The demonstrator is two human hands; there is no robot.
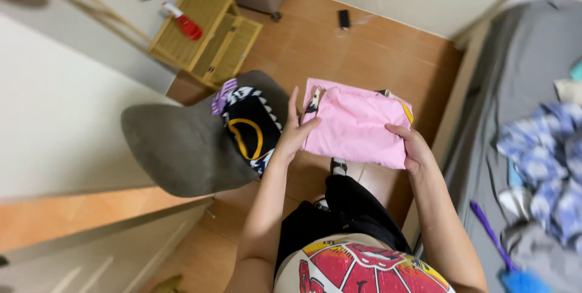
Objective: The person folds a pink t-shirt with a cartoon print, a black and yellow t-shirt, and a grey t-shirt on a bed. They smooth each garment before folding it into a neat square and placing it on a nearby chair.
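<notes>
A folded pink garment [357, 123] is held flat in front of me, above the wooden floor. My left hand [295, 129] grips its left edge, thumb on top. Its lower right corner is gripped by my right hand [415, 146]. Just left of my left hand, a pile of folded clothes [248, 126], black with yellow and white print and a purple piece, rests on a grey chair seat [176, 141].
A bed with a grey sheet [515, 87] stands at the right, carrying a blue-and-white checked cloth [545, 153] and a purple-handled brush [491, 232]. A yellow wicker shelf [206, 32] with a red bottle stands at the back left. A small black object [344, 18] lies on the floor.
</notes>
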